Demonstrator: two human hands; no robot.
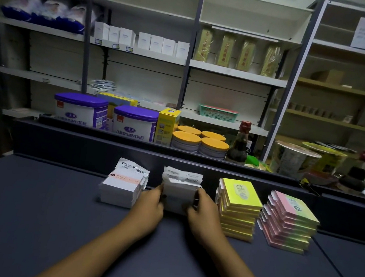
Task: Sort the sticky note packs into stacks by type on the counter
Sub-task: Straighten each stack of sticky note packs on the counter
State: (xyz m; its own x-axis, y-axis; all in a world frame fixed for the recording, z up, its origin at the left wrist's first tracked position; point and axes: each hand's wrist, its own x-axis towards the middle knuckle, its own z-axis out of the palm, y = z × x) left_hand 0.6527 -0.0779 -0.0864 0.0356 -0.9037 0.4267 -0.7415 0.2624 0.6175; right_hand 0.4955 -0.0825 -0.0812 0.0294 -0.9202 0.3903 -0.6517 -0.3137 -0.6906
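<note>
— Where's the stack being worked on?

— The second white stack [181, 190] sits directly between the two hands, touching both. The left hand [150, 199] presses against its left side and the right hand [203, 205] against its right, fingers curled round the edges, so both are clamped on it. Its long axis runs away from the person toward the dark raised back wall [85, 147], with the loose header flaps fanned at the far end.

— Which hand is nearer?

— Neither, as far as I can tell; they're level with each other, one on each flank. I'd judge they're squaring the packs up, and any next move would be a squeeze inward or a slide straight back.

— What's beside them?

— Just outside the left hand, another white stack [123, 186] with a pinkish label, nearly touching that hand. Outside the right hand, the yellow stack [238, 208], close by, and beyond it the pink-and-green stack [290, 221]. All four stand in one row on the bench [32, 212], which is dark blue-grey and flat.

— Risk?

— Probably nudging the neighbours; the gaps are tight.

— And past the wall?

— Purple-lidded tubs [109, 114], orange-lidded jars [199, 142], a dark sauce bottle [240, 145], then mostly sparse shelving [236, 72] in a dim storeroom.
</note>
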